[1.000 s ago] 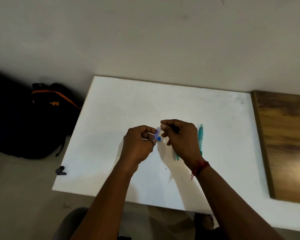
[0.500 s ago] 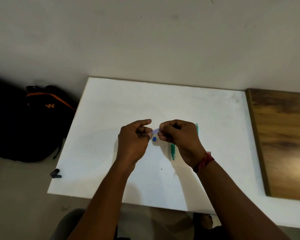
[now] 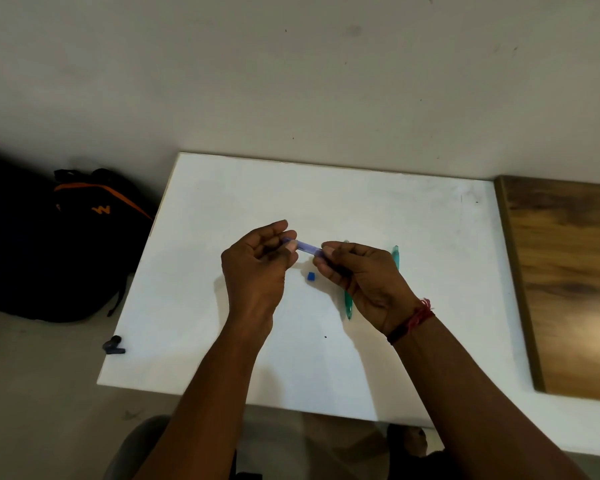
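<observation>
The purple pen barrel (image 3: 309, 247) spans the gap between both hands, above the white table (image 3: 222, 202). The left hand (image 3: 257, 268) pinches its left end with thumb and curled fingers. The right hand (image 3: 364, 278) pinches its right end.

Reference: the small blue piece (image 3: 311, 276) lying on the table.
- Barrel: just beyond it, raised.
- Left hand: to its left.
- Right hand: to its right.
- Green pen (image 3: 347, 303): to its right, partly under the right hand.

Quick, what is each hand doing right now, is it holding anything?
Left hand: closed, pinching one end of the purple pen.
Right hand: closed, pinching the pen's other end.
</observation>
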